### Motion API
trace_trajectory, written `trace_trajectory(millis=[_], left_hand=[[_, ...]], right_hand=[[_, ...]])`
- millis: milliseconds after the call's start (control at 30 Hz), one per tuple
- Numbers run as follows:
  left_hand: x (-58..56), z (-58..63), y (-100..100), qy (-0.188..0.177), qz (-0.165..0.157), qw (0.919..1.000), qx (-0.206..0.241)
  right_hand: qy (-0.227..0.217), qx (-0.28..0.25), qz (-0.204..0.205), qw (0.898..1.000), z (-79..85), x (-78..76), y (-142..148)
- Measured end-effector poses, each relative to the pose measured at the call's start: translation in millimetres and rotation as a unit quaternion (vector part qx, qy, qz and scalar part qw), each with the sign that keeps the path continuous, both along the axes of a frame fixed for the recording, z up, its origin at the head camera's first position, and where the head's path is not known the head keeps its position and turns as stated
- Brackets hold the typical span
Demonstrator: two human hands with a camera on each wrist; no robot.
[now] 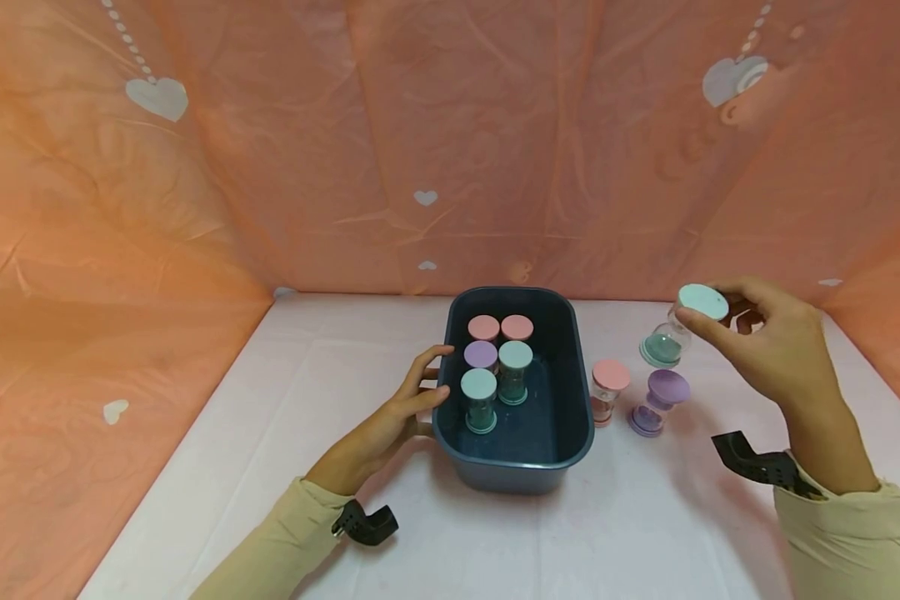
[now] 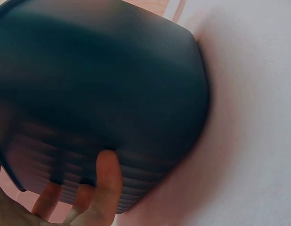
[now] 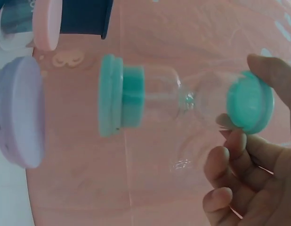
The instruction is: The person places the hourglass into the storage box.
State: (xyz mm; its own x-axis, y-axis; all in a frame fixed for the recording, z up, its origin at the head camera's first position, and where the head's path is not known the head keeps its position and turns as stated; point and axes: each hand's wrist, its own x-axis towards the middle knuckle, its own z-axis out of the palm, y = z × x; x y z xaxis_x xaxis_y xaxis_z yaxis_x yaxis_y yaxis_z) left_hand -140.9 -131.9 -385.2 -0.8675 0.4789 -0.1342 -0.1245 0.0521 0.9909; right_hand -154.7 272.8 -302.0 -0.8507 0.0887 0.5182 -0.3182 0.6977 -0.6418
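My right hand pinches a sand timer by one of its mint-green caps. The timer is held tilted above the table, with green sand at its lower end. Below it a purple sand timer and a pink-capped sand timer stand on the table. My left hand rests against the left side of a dark blue bin. In the left wrist view its fingertips touch the bin's outer wall. Inside the bin, several sand timers with pink, purple and mint caps stand upright.
The bin stands on a white-covered table, its right half showing bare floor. An orange-pink sheet with hearts hangs behind the table and at both sides. The pink-capped timer stands close to the bin's right wall.
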Motion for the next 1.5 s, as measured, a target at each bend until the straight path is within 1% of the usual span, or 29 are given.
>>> trace_trajectory(millis=[133,233,567,667,767,833,933,1067,1200,1333,1500], left_hand=[[0.2,0.0,-0.2,-0.002,0.001,1.0000,-0.002],[0.4,0.7,0.0,-0.004,0.001,1.0000,-0.004],[-2.3,3.0,2.1,0.009,-0.003,1.0000,-0.003],[-3.4,2.6,4.9,0.011,-0.009,0.9999,0.000],[-3.9,1.5,7.5,0.012,-0.013,0.9998,0.004],[-3.9,1.0,8.5,0.012,-0.011,0.9998,0.008],[-3.5,0.6,8.0,0.010,-0.006,0.9999,0.007],[-3.1,-0.6,5.7,0.000,-0.005,1.0000,-0.005],[-2.8,-0.2,5.5,-0.002,-0.003,1.0000,-0.009],[-0.3,-0.2,4.1,-0.003,0.005,1.0000,-0.006],[2.2,-2.6,2.1,-0.005,0.010,0.9999,-0.008]], right_hand=[[-0.032,0.036,0.013,0.999,-0.1,-0.1,-3.0],[-0.042,0.053,0.020,0.997,-1.2,-1.5,-5.8],[-0.031,0.057,0.051,0.997,-1.2,-2.5,-13.5],[-0.037,0.069,0.059,0.995,-1.7,-2.4,-15.9],[-0.053,0.090,0.063,0.992,-2.3,-2.8,-18.3],[-0.060,0.099,0.065,0.991,-2.3,-3.4,-20.5],[-0.056,0.103,0.070,0.991,-0.8,-4.7,-24.5],[-0.045,0.099,0.077,0.991,8.3,-4.7,-29.1],[-0.024,0.092,0.081,0.992,28.2,-3.7,-33.9],[-0.001,0.090,0.106,0.990,45.3,-1.5,-44.7],[0.000,0.095,0.137,0.986,54.1,1.9,-58.9]])
